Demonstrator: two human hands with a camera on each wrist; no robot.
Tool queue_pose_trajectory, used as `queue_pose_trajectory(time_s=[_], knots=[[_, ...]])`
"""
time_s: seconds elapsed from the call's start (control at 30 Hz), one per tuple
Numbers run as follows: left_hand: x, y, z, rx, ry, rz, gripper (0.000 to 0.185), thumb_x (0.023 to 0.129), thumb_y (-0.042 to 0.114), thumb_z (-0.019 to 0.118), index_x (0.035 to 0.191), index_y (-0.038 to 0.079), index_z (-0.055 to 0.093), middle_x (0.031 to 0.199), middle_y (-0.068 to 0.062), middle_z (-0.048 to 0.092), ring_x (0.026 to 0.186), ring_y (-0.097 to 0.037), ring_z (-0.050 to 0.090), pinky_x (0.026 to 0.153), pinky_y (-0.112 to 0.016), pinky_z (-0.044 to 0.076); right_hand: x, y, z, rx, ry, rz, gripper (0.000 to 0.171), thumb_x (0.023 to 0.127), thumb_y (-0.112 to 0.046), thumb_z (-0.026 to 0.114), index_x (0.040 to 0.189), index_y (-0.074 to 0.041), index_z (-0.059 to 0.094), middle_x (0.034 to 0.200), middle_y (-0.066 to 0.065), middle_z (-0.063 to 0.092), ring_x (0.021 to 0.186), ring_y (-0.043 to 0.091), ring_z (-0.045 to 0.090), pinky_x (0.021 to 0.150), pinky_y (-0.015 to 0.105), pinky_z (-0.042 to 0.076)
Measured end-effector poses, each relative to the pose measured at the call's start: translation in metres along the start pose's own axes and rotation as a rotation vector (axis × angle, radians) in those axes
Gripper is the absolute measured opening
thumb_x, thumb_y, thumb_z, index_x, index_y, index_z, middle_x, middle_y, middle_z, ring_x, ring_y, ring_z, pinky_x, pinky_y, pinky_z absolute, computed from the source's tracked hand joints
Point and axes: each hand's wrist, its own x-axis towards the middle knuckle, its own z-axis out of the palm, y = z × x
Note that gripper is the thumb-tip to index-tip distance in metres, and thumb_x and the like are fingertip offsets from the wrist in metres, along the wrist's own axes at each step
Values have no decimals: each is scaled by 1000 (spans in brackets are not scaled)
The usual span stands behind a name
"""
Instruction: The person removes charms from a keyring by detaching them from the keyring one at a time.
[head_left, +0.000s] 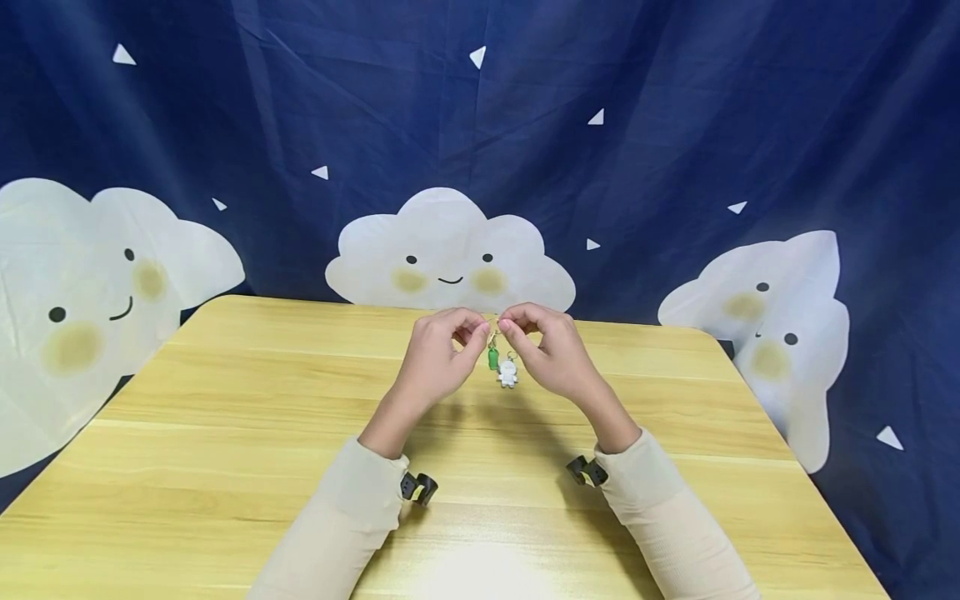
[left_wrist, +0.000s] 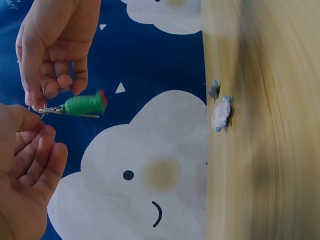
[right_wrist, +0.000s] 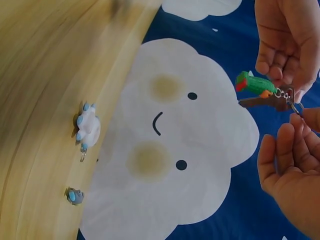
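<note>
Both hands are raised above the table and meet fingertip to fingertip at a small metal key ring. My left hand pinches it from one side and my right hand from the other. A key and a green charm with a red end hang from the ring between the hands. Below, a white figure charm with blue tips and its own small ring lies on the table. To its right is a small grey-and-blue charm, hidden by my right hand in the head view.
The wooden table has rounded far corners. Behind it hangs a dark blue curtain printed with smiling white clouds and small white shapes. A black camera mount sits at each sleeve cuff.
</note>
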Motion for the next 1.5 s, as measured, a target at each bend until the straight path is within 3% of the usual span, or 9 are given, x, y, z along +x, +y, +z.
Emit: queue_pose_trajectory(time_s=[0.2,0.4,0.67,1.1,1.5], knots=[[0,2,0,-50,42,-30,12,97,8,65,89,2,73,76,-3,70,68,-14,66,67,-28,58,0,1,1,-12,-6,-11,13,102,-11,65,101,0,73,80,1,67,73,15,58,66,32,50],[0,1,0,-66,20,-76,11,97,9,66,91,3,72,78,-3,69,69,-13,64,69,-29,58,0,2,2,-21,-7,-42,13,103,-9,61,99,-1,70,80,9,66,73,16,57,68,33,50],[1,0,-1,-64,42,-34,8,98,9,69,97,3,74,81,-4,71,70,-13,66,66,-30,57,-1,1,1,-38,-22,-85,9,102,-4,61,99,0,69,81,4,64,73,16,56,68,33,50],[1,0,-2,-72,-27,-60,8,97,9,69,94,3,74,80,-2,71,71,-12,64,69,-30,58,0,0,-2,-16,-8,-9,13,104,-11,61,98,-3,70,79,4,66,73,15,58,69,32,50],[1,0,-1,-99,47,-82,10,97,8,68,92,1,73,76,-3,69,67,-12,63,67,-27,58,0,0,0,18,-13,9,7,101,-9,66,100,-4,72,80,0,68,74,13,60,68,33,52]])
